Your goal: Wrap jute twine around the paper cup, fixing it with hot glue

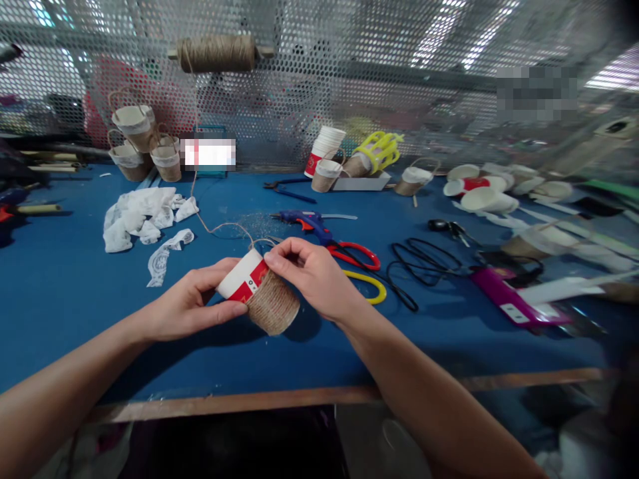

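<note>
In the middle of the frame, I see the left hand [187, 303] gripping a tilted paper cup [234, 282] while the right hand [312, 276] pinches twine [273, 305] against it; the strand leads to a spool [217, 54], upper left.

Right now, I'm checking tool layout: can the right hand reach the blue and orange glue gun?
Probably yes: the glue gun lies uncovered just beyond the right hand, busy at the twine-wrapped paper cup.
</note>
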Available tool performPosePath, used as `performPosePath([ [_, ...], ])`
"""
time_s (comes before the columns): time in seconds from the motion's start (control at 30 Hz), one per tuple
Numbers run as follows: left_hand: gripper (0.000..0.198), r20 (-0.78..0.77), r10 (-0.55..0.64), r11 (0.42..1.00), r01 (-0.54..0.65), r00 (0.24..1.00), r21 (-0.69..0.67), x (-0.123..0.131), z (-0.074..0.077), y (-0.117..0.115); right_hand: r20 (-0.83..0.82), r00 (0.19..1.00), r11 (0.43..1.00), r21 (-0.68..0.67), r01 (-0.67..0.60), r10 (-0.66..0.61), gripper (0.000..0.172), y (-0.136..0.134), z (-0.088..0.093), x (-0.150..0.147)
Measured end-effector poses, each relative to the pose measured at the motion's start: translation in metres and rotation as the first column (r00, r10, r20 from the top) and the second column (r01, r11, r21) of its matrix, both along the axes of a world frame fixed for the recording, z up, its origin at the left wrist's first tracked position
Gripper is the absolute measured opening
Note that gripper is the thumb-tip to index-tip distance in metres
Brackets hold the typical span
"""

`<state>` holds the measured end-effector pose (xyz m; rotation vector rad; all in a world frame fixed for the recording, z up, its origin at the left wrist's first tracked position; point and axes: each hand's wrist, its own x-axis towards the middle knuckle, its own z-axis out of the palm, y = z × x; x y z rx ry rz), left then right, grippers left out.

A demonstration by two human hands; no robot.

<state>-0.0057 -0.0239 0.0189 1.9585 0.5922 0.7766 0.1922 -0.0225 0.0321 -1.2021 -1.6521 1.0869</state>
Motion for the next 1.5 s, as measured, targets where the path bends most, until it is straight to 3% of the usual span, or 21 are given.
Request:
performPosePath([
  [0.43, 0.01, -0.009, 0.025, 0.999, -0.024, 1.0, 0.042, 0.0, -0.002, 0.001, 0.116, 0.993, 0.999, -0.039, 0.014, -0.01, 0.024, -0.001, -0.007, -0.003],
  [0.67, 0.018, -0.024, 0.021, 0.995, -0.023, 0.999, -0.101, 0.001, 0.0, 0.002, 0.267, 0.961, 0.993, 0.105, 0.045, -0.071, 0.019, -0.001, -0.005, -0.004],
  [0.8, 0.028, -0.073, 0.079, 0.971, -0.093, 0.994, -0.22, 0.005, 0.0, 0.0, 0.324, 0.927, 0.945, 0.317, 0.081, -0.188, 0.016, -0.004, -0.011, -0.007],
  [0.93, 0.03, -0.097, 0.146, 0.926, -0.17, 0.985, -0.338, 0.01, -0.001, -0.003, 0.387, 0.899, 0.9, 0.436, 0.02, -0.208, 0.012, -0.01, -0.015, -0.012],
  [1.17, 0.027, -0.084, 0.172, 0.882, -0.192, 0.981, -0.431, 0.012, -0.002, -0.005, 0.455, 0.861, 0.864, 0.502, -0.037, -0.228, 0.013, -0.013, -0.016, -0.016],
  [1.5, 0.023, -0.113, 0.22, 0.891, -0.247, 0.969, -0.382, 0.017, -0.003, -0.006, 0.477, 0.847, 0.86, 0.509, -0.05, -0.233, 0.013, -0.013, -0.016, -0.015],
])
